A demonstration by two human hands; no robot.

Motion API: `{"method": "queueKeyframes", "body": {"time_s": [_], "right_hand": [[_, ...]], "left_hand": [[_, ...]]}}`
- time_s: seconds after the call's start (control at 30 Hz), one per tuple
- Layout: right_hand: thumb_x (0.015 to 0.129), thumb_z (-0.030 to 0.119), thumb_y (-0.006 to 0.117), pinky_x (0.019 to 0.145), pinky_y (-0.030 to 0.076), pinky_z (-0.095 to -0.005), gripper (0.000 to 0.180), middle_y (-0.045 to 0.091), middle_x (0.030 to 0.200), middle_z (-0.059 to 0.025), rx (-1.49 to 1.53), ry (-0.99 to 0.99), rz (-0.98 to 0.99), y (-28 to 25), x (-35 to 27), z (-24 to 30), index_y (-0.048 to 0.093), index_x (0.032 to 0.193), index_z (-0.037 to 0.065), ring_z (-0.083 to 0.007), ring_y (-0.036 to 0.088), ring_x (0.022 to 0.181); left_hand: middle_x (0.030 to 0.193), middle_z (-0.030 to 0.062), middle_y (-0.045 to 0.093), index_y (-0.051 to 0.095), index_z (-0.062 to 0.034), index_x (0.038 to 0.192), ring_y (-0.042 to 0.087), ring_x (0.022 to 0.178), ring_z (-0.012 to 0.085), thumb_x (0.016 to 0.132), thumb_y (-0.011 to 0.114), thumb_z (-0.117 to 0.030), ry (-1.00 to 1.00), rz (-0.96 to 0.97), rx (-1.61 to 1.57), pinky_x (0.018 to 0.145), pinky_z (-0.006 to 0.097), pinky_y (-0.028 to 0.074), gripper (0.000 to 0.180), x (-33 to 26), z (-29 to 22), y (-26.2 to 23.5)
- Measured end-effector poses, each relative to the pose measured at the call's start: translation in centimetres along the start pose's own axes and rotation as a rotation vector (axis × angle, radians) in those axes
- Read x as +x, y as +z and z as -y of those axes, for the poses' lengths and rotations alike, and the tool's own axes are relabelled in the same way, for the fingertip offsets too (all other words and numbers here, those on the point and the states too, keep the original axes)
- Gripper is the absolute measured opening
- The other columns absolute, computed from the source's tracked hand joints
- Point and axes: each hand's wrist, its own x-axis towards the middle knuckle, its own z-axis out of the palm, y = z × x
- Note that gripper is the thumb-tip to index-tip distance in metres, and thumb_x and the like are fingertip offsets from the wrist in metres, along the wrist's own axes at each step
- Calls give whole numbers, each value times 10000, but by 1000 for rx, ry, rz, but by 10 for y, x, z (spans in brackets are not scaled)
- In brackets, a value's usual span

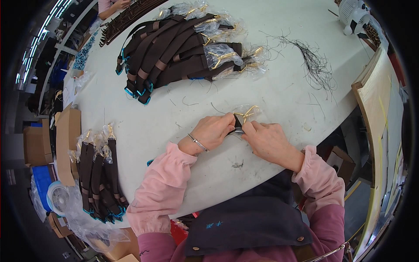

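Just in front of me over the table, my left hand (213,132) pinches the end of a dark strap (237,122). My right hand (269,142) is closed at the same end, its fingertips beside the left hand's. A gold metal hook (248,112) with clear plastic film around it sticks out beyond the fingers. Something small and grey shows between the hands, too hidden to name. The rest of the strap is covered by my left hand and forearm; a bit of blue (150,163) shows beside that forearm.
A big heap of dark brown straps (170,52) with film-wrapped gold hooks lies at the far side. A smaller bundle of straps (99,174) is at the left edge. Loose black threads (315,65) lie at the right. A fan (60,197) and cardboard boxes (68,146) stand left.
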Motion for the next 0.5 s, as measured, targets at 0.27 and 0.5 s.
{"method": "queueKeyframes", "body": {"time_s": [0.27, 0.5], "right_hand": [[804, 154, 582, 441, 438, -339, 180, 538, 649, -75, -37, -15, -1, 4, -1, 0, 437, 808, 48, -244, 589, 543], [739, 170, 643, 468, 434, -375, 264, 600, 699, -111, 116, 110, -79, -18, 10, -12, 492, 912, 40, -280, 594, 557]], "left_hand": [[709, 165, 553, 457, -39, 870, 528, 658, 361, 865, 510, -103, -5, 19, 1, 583, 410, 391, 84, 1, 1, 1], [867, 119, 546, 496, -28, 947, 542, 812, 288, 803, 576, -114, 10, -170, 393, 643, 368, 435, 186, -21, -16, -6]]}}
